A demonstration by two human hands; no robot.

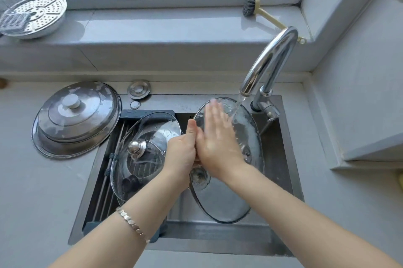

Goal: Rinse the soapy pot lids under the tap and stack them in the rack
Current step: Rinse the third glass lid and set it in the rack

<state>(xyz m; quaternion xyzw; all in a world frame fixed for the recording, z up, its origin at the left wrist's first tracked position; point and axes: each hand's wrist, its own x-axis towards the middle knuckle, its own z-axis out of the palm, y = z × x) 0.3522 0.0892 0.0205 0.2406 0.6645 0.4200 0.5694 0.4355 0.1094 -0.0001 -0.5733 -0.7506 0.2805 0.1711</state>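
Note:
A large glass pot lid (224,200) stands tilted on edge in the sink, under water running from the chrome tap (268,64). My left hand (181,152) grips the lid at its knob side, thumb up. My right hand (216,136) lies flat with straight fingers on the lid's wet surface, blurred. Another glass lid (141,152) with a shiny knob lies in the rack (104,171) at the sink's left. A steel lid (76,119) with soap traces rests on the counter, left of the sink.
The sink's front rim (196,243) is near me. A perforated steamer plate (37,14) and a dish brush (250,7) lie on the windowsill. A round metal cap (139,89) sits behind the sink. A wall corner stands at right.

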